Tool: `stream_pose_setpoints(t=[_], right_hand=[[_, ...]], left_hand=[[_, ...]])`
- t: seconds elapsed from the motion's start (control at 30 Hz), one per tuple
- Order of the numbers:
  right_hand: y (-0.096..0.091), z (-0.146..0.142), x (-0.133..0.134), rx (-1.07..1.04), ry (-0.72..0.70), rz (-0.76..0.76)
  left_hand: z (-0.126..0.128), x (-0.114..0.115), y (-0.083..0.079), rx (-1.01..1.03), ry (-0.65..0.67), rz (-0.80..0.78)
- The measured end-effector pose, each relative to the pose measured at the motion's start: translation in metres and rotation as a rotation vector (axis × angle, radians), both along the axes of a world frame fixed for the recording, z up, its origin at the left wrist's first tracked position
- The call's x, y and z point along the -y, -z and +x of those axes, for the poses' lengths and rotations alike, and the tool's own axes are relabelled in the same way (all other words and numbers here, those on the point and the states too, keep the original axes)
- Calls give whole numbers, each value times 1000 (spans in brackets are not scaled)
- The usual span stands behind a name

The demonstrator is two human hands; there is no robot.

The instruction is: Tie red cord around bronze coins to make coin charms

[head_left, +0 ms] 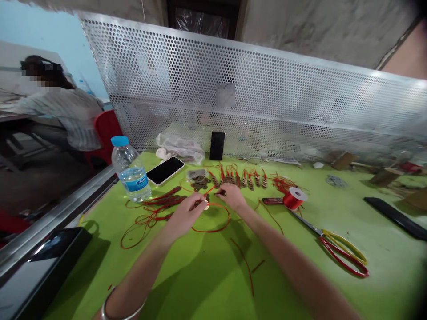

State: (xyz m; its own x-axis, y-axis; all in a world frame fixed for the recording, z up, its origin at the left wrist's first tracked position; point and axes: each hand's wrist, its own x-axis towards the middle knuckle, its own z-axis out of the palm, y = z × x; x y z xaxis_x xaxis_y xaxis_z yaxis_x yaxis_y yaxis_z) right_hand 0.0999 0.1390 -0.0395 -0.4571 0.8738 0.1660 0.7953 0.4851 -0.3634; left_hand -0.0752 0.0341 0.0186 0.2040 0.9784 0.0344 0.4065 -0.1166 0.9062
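My left hand (187,213) is pinched closed on a small pale bead or coin and a red cord (216,224) that loops over the green table (207,275). My right hand (231,195) is closed in a pinch on a small dark coin-like piece at the cord's other end. Both hands meet near the table's middle. Just beyond them lie a pile of brown coins (199,181) and a row of finished coin-and-red-cord pieces (240,178). Loose red cords (151,211) lie to the left.
A water bottle (130,169), two phones (165,170) (217,145) and a plastic bag (182,149) stand at the back left. A red cord spool (294,197) and red-and-yellow scissors (336,249) lie right. A perforated metal screen (267,98) backs the table. Another person (60,111) sits far left.
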Motion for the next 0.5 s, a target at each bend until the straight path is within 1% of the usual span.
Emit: stream_pose_setpoints(t=[0.13,0.2,0.27,0.4,0.5], right_hand=[[-8,11,5,-33,-115,-70],[-11,16,8,-88,-134,-97],[-11,21,14,-185,-90,-104],[-8,32,36,-468,46,-135],[-10,41,54,-655,100,-175]], left_hand=[[0,-1,3,-6,18,8],[1,0,3,-21,21,3],[2,1,3,-38,25,-8],[5,6,-1,-59,46,-19],[12,14,-6,-59,100,7]])
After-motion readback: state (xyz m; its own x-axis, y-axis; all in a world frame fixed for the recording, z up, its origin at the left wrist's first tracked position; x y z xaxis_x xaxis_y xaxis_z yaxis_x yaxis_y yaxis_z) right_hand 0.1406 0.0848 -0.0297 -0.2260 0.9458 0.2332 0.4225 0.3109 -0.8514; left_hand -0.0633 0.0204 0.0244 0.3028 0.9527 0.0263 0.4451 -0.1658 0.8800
